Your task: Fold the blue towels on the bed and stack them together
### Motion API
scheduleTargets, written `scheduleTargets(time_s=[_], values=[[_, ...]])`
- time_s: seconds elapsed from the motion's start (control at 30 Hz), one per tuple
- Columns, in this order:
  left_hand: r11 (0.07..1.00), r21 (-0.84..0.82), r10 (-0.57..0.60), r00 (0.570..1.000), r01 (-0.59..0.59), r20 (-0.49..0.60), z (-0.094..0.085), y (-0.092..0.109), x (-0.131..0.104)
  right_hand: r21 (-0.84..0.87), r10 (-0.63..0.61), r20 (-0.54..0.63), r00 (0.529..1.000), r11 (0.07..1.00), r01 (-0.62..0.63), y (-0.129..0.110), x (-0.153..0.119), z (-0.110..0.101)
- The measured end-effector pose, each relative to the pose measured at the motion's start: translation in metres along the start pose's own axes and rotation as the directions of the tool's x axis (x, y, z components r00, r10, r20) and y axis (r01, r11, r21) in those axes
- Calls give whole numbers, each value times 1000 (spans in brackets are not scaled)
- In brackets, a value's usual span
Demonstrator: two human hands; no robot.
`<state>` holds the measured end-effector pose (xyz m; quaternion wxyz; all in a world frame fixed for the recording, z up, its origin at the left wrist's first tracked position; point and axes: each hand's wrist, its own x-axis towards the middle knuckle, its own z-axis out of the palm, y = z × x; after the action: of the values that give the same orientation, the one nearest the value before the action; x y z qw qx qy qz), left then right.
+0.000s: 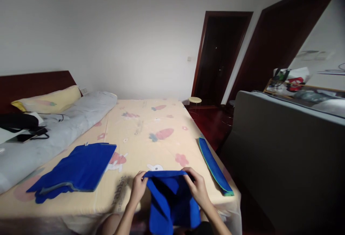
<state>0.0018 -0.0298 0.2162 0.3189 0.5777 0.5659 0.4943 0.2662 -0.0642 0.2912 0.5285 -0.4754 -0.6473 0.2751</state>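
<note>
A blue cloth (172,195) hangs between my two hands at the near edge of the bed, its top edge stretched level and its lower part drooping over the edge. My left hand (139,181) is closed on its upper left corner. The upper right corner is pinched in my right hand (195,181). To the left, a larger blue cloth (81,168) lies folded on the bed, one end loosely layered. Along the bed's right edge rests a long, narrow folded blue cloth (214,166) with green edging.
The bed (145,120) has a cream sheet with printed carrots and flowers. A grey quilt (78,123), a yellow pillow (48,100) and black items (27,125) lie at left. A round stool (194,100) stands beyond the bed; a dark grey panel (269,148) rises at right.
</note>
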Motion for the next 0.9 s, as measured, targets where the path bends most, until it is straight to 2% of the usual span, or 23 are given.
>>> scheduleTargets(time_s=[0.1, 0.2, 0.37, 0.43, 0.5, 0.6, 0.73, 0.8, 0.9], values=[[999, -32, -22, 999, 21, -47, -16, 1, 9, -148, -101, 5, 995, 984, 101, -4, 10, -20], [1000, -24, -1, 995, -2, -96, -40, 12, 19, -286, -152, 119, 981, 941, 181, -5, 19, -40], [959, 204, 212, 975, -194, -67, -91, 42, 37, -385, -66, 370, 927, 897, 217, -23, 33, -66], [916, 314, 277, 960, -250, -45, -108, 49, 45, -392, -41, 428, 903, 892, 226, -31, 41, -74], [884, 393, 290, 956, -253, -37, -122, 52, 53, -418, -28, 458, 889, 876, 243, -34, 49, -82], [875, 436, 230, 973, -212, 11, -141, 47, 62, -517, 3, 432, 902, 820, 245, -24, 60, -93], [898, 405, 146, 984, -173, 98, -158, 36, 63, -610, 0, 324, 946, 765, 208, 4, 67, -104], [902, 402, 132, 987, -157, 91, -164, 30, 61, -597, -38, 251, 967, 780, 185, 16, 69, -107], [889, 451, 74, 997, -82, 35, -175, 16, 60, -501, -57, 113, 992, 859, 107, 27, 71, -112]])
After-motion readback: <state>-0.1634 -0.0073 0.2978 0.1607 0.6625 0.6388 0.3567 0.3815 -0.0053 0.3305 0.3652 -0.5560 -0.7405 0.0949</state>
